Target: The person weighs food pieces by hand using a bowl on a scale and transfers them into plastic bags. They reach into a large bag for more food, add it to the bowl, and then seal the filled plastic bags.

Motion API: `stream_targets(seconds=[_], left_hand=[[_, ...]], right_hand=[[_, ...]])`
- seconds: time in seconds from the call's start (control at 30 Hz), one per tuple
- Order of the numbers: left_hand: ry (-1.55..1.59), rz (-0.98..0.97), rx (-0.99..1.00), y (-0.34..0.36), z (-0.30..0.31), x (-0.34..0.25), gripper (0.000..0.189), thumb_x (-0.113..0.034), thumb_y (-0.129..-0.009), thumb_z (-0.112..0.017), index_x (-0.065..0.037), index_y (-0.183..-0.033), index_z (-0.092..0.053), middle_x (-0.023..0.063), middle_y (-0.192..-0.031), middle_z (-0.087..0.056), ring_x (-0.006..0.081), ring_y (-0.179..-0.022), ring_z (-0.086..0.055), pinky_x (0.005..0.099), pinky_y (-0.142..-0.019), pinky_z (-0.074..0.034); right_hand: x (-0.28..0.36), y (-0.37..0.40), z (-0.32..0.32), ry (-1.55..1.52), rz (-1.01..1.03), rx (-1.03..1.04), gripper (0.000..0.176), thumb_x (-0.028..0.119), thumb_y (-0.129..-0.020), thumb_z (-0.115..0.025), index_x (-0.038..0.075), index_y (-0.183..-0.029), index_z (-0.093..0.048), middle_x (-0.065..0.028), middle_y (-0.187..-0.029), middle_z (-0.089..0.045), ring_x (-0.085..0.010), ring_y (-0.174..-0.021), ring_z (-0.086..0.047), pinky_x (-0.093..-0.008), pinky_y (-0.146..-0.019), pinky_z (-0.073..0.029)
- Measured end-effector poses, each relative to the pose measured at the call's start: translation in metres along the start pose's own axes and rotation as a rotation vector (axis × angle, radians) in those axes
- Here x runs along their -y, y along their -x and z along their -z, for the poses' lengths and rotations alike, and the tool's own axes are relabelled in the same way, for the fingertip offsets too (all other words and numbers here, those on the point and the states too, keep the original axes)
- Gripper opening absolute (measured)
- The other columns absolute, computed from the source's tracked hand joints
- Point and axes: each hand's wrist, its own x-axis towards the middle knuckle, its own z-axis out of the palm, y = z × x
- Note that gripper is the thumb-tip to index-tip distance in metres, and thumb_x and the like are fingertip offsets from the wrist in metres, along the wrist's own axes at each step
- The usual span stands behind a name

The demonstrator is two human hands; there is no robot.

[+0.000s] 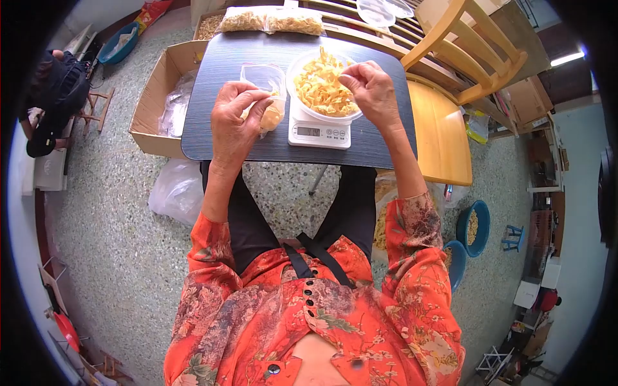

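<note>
On the dark table point(257, 149), a white digital scale point(322, 133) bears a round white bowl point(291, 96) heaped with yellowish dried pieces point(322, 83). My left hand point(239, 119) is closed, its thumb and forefinger pinching the edge of a clear plastic bag point(273, 116), which holds some yellowish pieces. My right hand point(373, 93) is over the right rim of the bowl with thumb and fingertips pressed together; anything between them is too small to make out.
Filled clear bags point(270, 21) lie at the table's far edge. A cardboard box point(154, 96) stands left, a wooden chair point(444, 132) right. Blue basins point(475, 228) are on the floor at right. A person in dark clothes point(61, 90) is at far left.
</note>
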Motion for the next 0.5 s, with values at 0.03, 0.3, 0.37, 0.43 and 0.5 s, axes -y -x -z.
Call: stream_targets(seconds=[0.03,0.3,0.37,0.43,0.5], left_hand=[[0.003,-0.001,0.000,0.000,-0.001,0.000,0.012,-0.001,-0.079,-0.078,-0.003,-0.090,-0.076,0.0073,-0.090,-0.064,0.0215,-0.088,-0.062,0.0328,-0.077,-0.051],[0.000,-0.016,0.003,-0.001,-0.004,-0.001,0.012,-0.001,-0.078,-0.078,-0.003,-0.089,-0.076,0.0070,-0.091,-0.064,0.0210,-0.088,-0.062,0.0322,-0.077,-0.051],[-0.005,-0.018,0.014,-0.001,-0.004,0.000,0.012,-0.002,-0.080,-0.078,-0.003,-0.091,-0.076,0.0072,-0.094,-0.064,0.0199,-0.090,-0.062,0.0313,-0.079,-0.051],[-0.016,-0.020,0.024,0.000,-0.003,0.001,0.013,-0.002,-0.081,-0.078,-0.003,-0.093,-0.075,0.0074,-0.096,-0.064,0.0187,-0.092,-0.063,0.0304,-0.081,-0.051],[-0.025,-0.021,0.033,0.000,-0.004,0.001,0.013,-0.002,-0.081,-0.078,-0.002,-0.093,-0.075,0.0074,-0.096,-0.063,0.0187,-0.091,-0.063,0.0300,-0.080,-0.051]], right_hand=[[-0.001,-0.002,0.002,-0.193,-0.105,0.028,0.018,0.019,-0.086,-0.077,0.002,-0.084,-0.070,-0.0047,-0.078,-0.060,-0.0157,-0.068,-0.061,-0.0324,-0.064,-0.052],[-0.007,-0.007,0.010,-1.334,-0.662,0.066,0.015,0.014,-0.093,-0.072,0.002,-0.097,-0.064,0.0017,-0.073,-0.056,-0.0039,-0.059,-0.048,-0.0147,-0.042,-0.033],[0.002,-0.007,0.011,-1.313,-0.637,0.036,0.015,0.015,-0.093,-0.072,0.003,-0.097,-0.064,0.0014,-0.074,-0.057,-0.0039,-0.059,-0.049,-0.0148,-0.042,-0.033],[0.023,-0.006,0.010,-1.296,-0.613,0.011,0.015,0.015,-0.093,-0.072,0.003,-0.098,-0.064,0.0010,-0.074,-0.057,-0.0040,-0.059,-0.049,-0.0150,-0.042,-0.033],[0.043,-0.004,0.006,-1.238,-0.523,-0.023,0.015,0.015,-0.093,-0.072,0.003,-0.097,-0.063,0.0006,-0.074,-0.058,-0.0047,-0.059,-0.050,-0.0153,-0.043,-0.034]])
